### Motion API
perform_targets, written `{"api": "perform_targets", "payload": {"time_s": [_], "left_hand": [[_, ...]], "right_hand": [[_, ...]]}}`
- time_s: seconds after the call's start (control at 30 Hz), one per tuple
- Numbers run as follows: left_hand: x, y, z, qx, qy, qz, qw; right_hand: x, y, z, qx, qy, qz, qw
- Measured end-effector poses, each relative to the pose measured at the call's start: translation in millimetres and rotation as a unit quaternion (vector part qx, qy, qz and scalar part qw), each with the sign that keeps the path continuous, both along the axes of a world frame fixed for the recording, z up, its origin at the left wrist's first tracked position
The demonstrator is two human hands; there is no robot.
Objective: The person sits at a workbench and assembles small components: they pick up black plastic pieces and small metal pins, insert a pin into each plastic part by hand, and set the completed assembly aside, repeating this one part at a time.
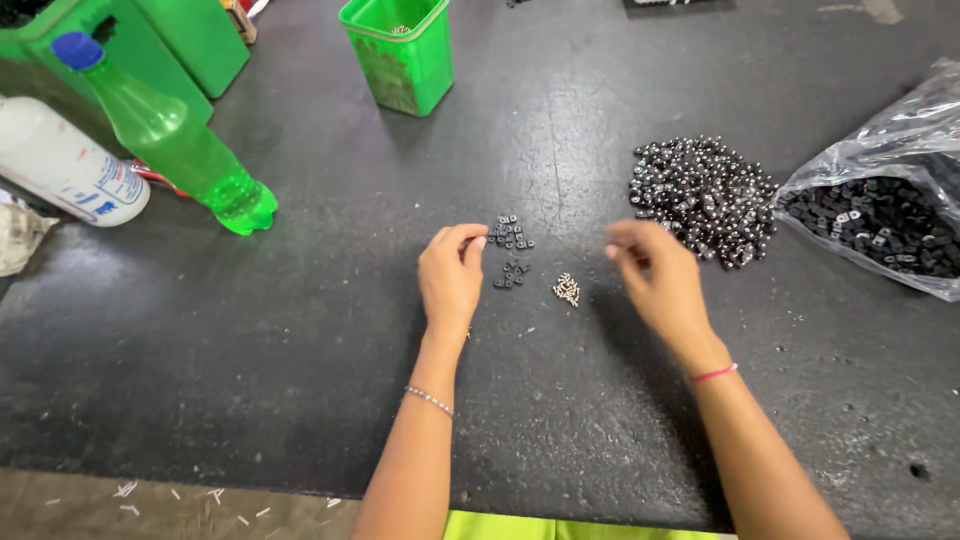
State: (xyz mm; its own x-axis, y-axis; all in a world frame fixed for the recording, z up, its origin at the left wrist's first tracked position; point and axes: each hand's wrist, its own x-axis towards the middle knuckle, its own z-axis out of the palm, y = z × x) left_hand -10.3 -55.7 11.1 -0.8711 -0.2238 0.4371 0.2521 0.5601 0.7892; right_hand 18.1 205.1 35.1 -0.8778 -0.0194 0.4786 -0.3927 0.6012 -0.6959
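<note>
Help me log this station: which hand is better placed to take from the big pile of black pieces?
Probably the right hand: it hovers nearest the big pile. The left hand sits by the small clusters, farther off.

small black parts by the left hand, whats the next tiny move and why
Probably the left hand dips its fingertips to the small black parts and pinches one. Its fingers curl just beside that cluster, apart from it, and whether they hold anything cannot be told. The right hand is blurred, poised between the screws and the big pile.
</note>
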Motion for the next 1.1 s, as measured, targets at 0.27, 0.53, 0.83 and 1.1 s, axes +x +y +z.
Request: {"api": "perform_targets", "payload": {"time_s": [0.27, 0.53, 0.83, 1.1], "left_hand": [[-6.8, 10.7, -12.0, -0.138, 0.058, -0.053, 0.987], [-2.3, 1.9, -2.0, -0.074, 0.078, 0.006, 0.994], [6.7, 2.7, 1.3, -0.105, -0.008, -0.008, 0.994], [3.3, 4.3, -7.4, -0.115, -0.040, -0.056, 0.991]], "right_hand": [[8.6, -13.4, 14.7, 0.072, -0.053, 0.046, 0.995], [7.4, -10.7, 13.2, 0.073, -0.058, 0.048, 0.994], [8.9, -9.8, 13.9, 0.077, -0.075, 0.041, 0.993], [4.2, -7.9, 0.5, 0.149, 0.009, 0.084, 0.985]]}}
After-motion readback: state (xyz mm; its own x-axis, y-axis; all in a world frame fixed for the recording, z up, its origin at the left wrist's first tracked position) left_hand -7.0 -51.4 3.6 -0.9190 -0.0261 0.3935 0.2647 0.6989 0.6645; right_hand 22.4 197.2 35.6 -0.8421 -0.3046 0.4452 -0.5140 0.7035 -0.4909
